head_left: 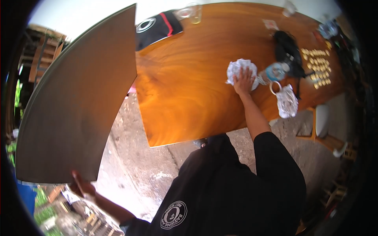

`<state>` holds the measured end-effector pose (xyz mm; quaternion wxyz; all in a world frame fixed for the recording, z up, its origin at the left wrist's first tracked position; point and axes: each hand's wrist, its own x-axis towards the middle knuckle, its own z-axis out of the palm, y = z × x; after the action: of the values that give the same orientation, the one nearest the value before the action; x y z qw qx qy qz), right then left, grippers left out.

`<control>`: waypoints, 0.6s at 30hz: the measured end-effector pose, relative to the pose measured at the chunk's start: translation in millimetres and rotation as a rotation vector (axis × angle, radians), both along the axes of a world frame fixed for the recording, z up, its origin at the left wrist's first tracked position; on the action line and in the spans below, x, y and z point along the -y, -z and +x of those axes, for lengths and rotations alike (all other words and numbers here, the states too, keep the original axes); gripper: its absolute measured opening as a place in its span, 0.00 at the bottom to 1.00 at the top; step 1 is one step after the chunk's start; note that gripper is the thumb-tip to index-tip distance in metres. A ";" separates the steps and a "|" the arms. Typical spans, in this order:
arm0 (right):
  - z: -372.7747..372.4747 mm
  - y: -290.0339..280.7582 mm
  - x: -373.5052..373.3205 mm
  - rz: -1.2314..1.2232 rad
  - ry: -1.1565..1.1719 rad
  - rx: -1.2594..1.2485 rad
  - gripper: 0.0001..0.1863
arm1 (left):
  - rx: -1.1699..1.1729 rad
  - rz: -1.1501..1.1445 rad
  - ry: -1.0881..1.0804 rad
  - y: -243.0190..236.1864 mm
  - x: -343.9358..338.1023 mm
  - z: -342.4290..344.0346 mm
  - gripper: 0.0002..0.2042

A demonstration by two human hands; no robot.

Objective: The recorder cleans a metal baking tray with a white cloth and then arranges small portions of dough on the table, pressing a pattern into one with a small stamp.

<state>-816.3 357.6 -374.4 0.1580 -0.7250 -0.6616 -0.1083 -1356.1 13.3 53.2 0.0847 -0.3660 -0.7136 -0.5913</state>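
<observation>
Crumpled white wad (235, 70) lies on the brown table (189, 98), under my right hand (243, 80); my fingers are spread apart over it, pressing down without closing. My left hand (83, 187) is at the lower edge of a broad dark panel (75, 102), one digit laid across its face; the others are hidden or blurred, so I cannot tell whether they clamp it. That panel blocks part of my view on the left. Just right of the wad lies one clear bottle (275, 72) with a blue label, its contents unclear to me. Near it are one white ring (271, 87), one white bundle (287, 102) at the table's edge and a black bag (286, 51). Beyond, small pale pieces (318, 68) sit in rows, too blurred to count. One black folded item (159, 29) with a red band lies at the far left, beside a clear glass (196, 13) holding something yellowish.
</observation>
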 end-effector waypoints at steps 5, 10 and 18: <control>-114.5 24.5 -91.3 0.052 -0.306 -0.034 0.36 | -0.002 -0.049 -0.159 -34.4 111.2 14.2 0.24; -281.1 -16.3 -84.7 0.044 -0.859 -0.223 0.33 | 0.050 -0.216 -0.446 -33.6 173.3 49.4 0.20; -252.5 -1.5 231.7 -0.655 -1.663 -0.722 0.23 | 0.179 -0.370 -0.411 35.7 154.8 49.5 0.19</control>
<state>-1068.9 126.0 -372.9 0.1681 -0.0221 -0.8728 0.4577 -1306.6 -141.5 17.4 0.0711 -0.1695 -0.8732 -0.4513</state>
